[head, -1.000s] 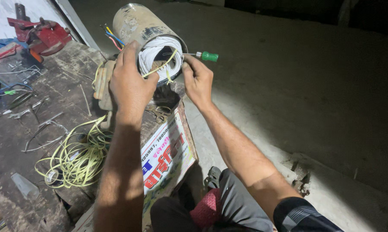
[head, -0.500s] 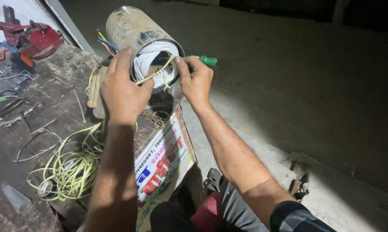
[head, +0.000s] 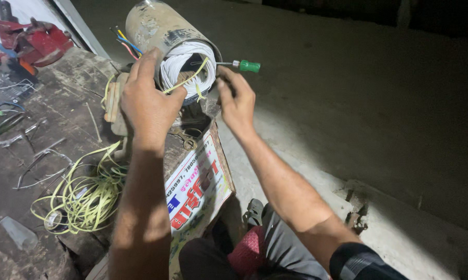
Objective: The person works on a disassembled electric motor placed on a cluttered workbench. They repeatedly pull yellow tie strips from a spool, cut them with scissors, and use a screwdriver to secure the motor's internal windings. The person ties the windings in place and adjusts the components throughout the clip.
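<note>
Dim concrete floor (head: 379, 119), cluttered workbench (head: 32, 171); both hands' fingers (head: 146, 67) grip the motor cylinder (head: 164, 31).

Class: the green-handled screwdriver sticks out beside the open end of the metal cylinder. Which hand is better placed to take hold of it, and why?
Probably the right hand: it sits just below the screwdriver, while the left hand lies across the cylinder on the far side, near the yellow cord.

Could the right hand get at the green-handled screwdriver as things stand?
Probably yes: the right hand sits just below the green-handled screwdriver at the metal cylinder, and nothing shows between them.
</note>
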